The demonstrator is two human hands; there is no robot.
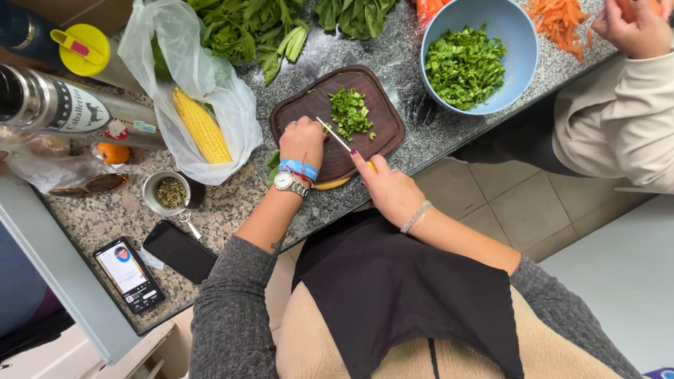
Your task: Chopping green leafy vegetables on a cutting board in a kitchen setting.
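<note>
Speckled grey granite counter point(232, 203) fills the frame's upper half. On the dark brown rounded wooden cutting board point(379, 116), centre top, the left hand point(303, 140) presses curled fingers onto leaves beside the heap of chopped green leaves point(349, 112) — the right hand point(390, 188) is closed round a yellow-handled, thin-bladed knife point(334, 135). Upper right sits a light blue bowl point(516, 28) of greens.

Chopping board point(379, 119) set on worktop point(421, 133); chopped greens point(349, 112) piled on board. Bowl point(516, 42) placed right of board, corn cob point(201, 126) in bag point(232, 105) left. Two phones point(128, 274) laid at near-left corner.
</note>
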